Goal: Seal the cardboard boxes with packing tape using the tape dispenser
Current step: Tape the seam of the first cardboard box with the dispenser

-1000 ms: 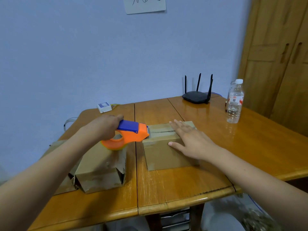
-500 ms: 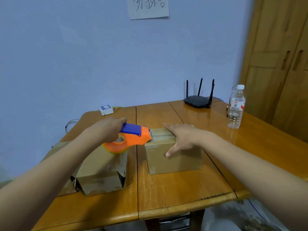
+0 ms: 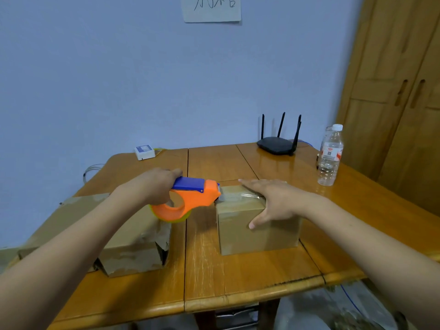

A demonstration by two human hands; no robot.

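- A room in a home, by the look of it: a plain blue wall (image 3: 95,79) with a handwritten paper note (image 3: 212,8) stuck up.
- Wooden cupboard doors (image 3: 400,91) at the right.
- A wooden drop-leaf table (image 3: 238,282), with a router (image 3: 277,144) and water bottle (image 3: 331,156) near its far right corner.

On the table (image 3: 238,282): small box (image 3: 257,232) in the middle, big box (image 3: 133,248) to its left. Tape dispenser (image 3: 190,198) sits btwn them, nose touching small box's top left edge. Router (image 3: 277,145) behind, bottle (image 3: 329,158) at right, adapter (image 3: 144,152) back left.
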